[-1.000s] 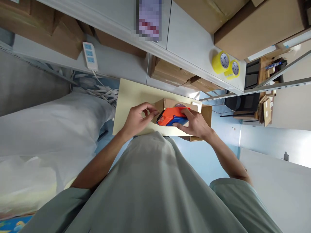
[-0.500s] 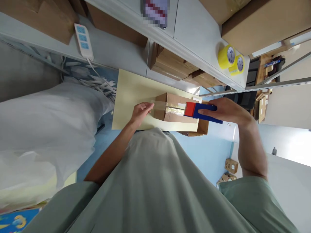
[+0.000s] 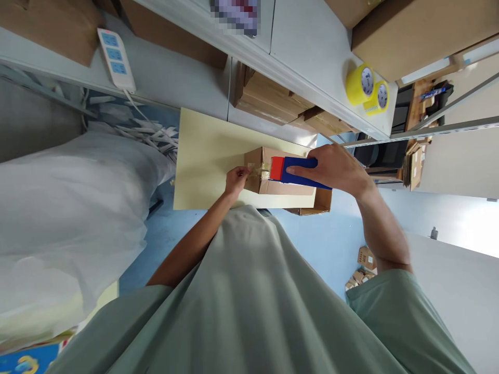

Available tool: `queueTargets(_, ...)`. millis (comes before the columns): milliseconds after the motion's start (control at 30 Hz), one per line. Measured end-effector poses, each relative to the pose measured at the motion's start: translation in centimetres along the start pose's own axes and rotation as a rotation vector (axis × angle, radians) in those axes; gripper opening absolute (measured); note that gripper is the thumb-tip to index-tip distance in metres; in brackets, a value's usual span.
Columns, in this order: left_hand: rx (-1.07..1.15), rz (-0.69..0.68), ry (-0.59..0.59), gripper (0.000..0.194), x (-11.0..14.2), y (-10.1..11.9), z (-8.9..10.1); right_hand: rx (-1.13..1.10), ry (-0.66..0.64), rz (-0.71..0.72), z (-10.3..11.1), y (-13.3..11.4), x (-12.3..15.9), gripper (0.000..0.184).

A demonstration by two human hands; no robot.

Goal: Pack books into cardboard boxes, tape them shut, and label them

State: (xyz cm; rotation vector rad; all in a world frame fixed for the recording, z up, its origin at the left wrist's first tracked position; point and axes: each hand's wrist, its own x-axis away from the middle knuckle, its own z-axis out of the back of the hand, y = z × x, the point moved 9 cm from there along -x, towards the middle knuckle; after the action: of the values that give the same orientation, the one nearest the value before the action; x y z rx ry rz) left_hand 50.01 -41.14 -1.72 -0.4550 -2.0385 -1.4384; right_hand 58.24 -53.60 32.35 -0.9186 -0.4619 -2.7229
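A small brown cardboard box (image 3: 253,156) lies on a cream board in front of me. My right hand (image 3: 338,167) is wrapped round a blue and red tape dispenser (image 3: 290,179), whose red end rests over the box's top seam. Clear packing tape (image 3: 256,170) runs from the dispenser toward the box's left end. At that end, my left hand (image 3: 236,179) pinches the tape between closed fingertips, close to the box face. The dispenser and my right hand cover much of the box top.
The cream board (image 3: 202,156) sits below a grey shelf (image 3: 304,47) holding yellow tape rolls (image 3: 360,84) and cartons. A power strip (image 3: 116,59) lies at upper left. A large white bag (image 3: 78,208) bulges on the left. An open carton (image 3: 323,201) stands beyond the board's right end.
My right hand has moved the tape dispenser left along the box top. My left hand has shifted slightly right, nearer the box's left end, with its fingers drawn together on the tape.
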Motion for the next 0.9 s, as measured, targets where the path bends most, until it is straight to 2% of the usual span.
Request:
queueTargets(100, -0.049, -0.035, 0.020, 0.026, -0.3, 0.2, -0.5, 0.008, 0.002, 0.002, -0.1, -0.7, -0.3, 0.076)
queueTargets(300, -0.168, -0.191, 0.054, 0.014, -0.1, 0.1, -1.0, 0.009, -0.009, 0.014, -0.4, -1.6, -0.6, 0.074)
queueTargets(367, -0.218, -0.161, 0.082, 0.017, 0.0, -0.6, -0.5, 0.007, -0.014, 0.027, -0.5, -1.7, -0.6, 0.073)
queueTargets(433, -0.255, -0.137, 0.082, 0.027, 0.3, -0.9, 0.1, 0.008, -0.028, 0.035, -0.6, -1.7, -0.7, 0.073)
queueTargets(533, -0.285, -0.272, -0.024, 0.052, 1.5, 0.9, 0.1, 0.015, -0.043, 0.037, -0.7, -1.5, -0.8, 0.073)
queueTargets(633, -0.383, -0.492, -0.190, 0.079, 3.5, 3.9, -1.2, 0.013, -0.033, 0.058, -0.6, -1.5, -0.9, 0.074)
queueTargets(700, -0.475, -0.592, -0.265, 0.087, 4.3, 5.4, -2.3, 0.008, -0.026, 0.075, -0.5, -1.7, -0.9, 0.077)
queueTargets(800, -0.579, -0.642, -0.321, 0.075, 3.9, 6.4, -3.9, 0.011, -0.031, 0.082, -0.7, -2.0, -0.7, 0.079)
queueTargets(900, -0.645, -0.618, -0.343, 0.058, 2.8, 6.3, -4.8, 0.019, -0.037, 0.070, -0.8, -2.0, -0.5, 0.080)
